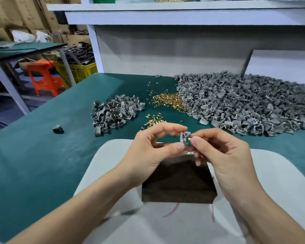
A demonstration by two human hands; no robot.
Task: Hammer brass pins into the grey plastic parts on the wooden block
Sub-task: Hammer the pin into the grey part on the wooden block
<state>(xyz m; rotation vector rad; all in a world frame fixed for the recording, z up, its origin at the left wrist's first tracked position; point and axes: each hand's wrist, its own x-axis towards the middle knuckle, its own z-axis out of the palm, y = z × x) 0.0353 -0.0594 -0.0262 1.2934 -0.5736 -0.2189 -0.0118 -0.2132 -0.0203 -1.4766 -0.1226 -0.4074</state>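
Observation:
My left hand [154, 147] pinches a small grey plastic part [185, 138] between thumb and fingertips, held in the air above the dark wooden block [179, 182]. My right hand [222, 154] pinches a brass pin [190, 138] against the part's right side. The block lies on a pale grey sheet [280, 182] at the table's near edge. No hammer is in view.
On the green table mat [42, 155] lie a small pile of grey parts [114, 111], a huge pile of grey parts [245, 104] at the right, and loose brass pins [167, 101] between them. A single grey part [58, 129] lies at the left. A white shelf stands behind.

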